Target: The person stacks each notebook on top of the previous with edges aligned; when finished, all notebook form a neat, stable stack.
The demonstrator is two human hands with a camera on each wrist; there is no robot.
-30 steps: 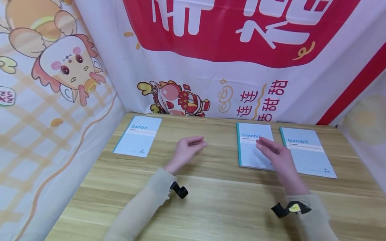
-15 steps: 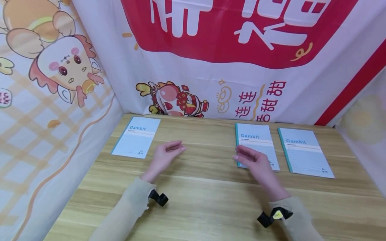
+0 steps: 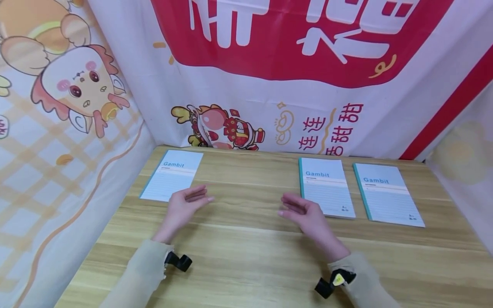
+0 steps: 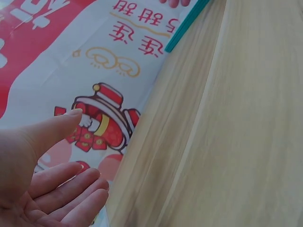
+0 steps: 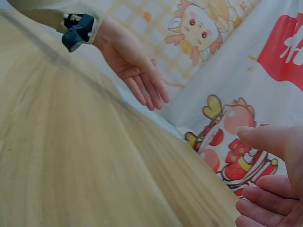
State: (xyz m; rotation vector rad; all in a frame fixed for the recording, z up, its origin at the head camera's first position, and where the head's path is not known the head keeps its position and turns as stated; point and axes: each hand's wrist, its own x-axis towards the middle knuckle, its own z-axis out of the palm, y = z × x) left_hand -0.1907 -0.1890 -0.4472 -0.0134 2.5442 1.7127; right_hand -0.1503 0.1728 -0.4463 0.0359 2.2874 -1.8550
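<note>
Three white-and-blue "Gambit" notebooks lie on the wooden table. The left notebook [image 3: 175,169] is near the back left corner; my left hand [image 3: 185,207] hovers by its lower right corner, overlapping it in the head view. Towards the right lie the middle notebook [image 3: 327,184], with a teal spine, and the right notebook [image 3: 389,194] beside it. My right hand [image 3: 306,214] is at the lower left of the middle notebook, fingers pointing left. Both hands hold nothing, their fingers relaxed and thumbs apart, as the left wrist view shows for the left hand [image 4: 61,184].
The wooden table [image 3: 246,256] meets a printed cloth backdrop [image 3: 246,98] at the back. Another cloth wall [image 3: 77,171] with cartoon figures borders the left side. Each wrist carries a black strap-on device, the left device [image 3: 179,261] and the right device [image 3: 333,282].
Both hands have moved left: the left hand from mid-table to the left notebook's edge, the right hand from over the middle notebook to its lower left. The notebooks stay in place.
</note>
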